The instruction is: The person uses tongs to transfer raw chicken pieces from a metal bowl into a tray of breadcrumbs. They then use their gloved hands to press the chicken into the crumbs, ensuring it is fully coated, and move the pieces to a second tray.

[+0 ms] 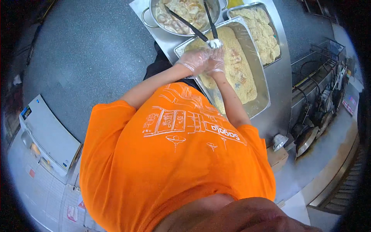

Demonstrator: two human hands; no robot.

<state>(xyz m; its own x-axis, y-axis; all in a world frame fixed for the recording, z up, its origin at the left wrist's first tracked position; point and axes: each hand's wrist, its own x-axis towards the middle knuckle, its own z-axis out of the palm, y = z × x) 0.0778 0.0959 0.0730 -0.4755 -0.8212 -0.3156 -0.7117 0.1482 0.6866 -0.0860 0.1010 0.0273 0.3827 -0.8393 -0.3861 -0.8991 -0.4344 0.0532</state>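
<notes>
My left hand (197,60) and my right hand (216,60), both in clear plastic gloves, are close together over a deep metal tray (265,100) of pale breading crumbs (239,68). Just beyond my fingertips is the joined silver end of black-armed tongs (192,27). The tongs' arms spread over a two-handled metal pot (153,18) holding pale, wet pieces, perhaps raw meat (174,20). Blur and overlap hide whether my fingers grip the tongs or anything else. Some pinkish bits show in the crumbs.
Right of the crumb tray, a smaller metal tray (280,53) holds crumb-coated pieces (259,32). All stand on a steel worktop (276,87). Farther right are a wire basket (330,52) and a pan (307,142). A white appliance (49,133) stands at left.
</notes>
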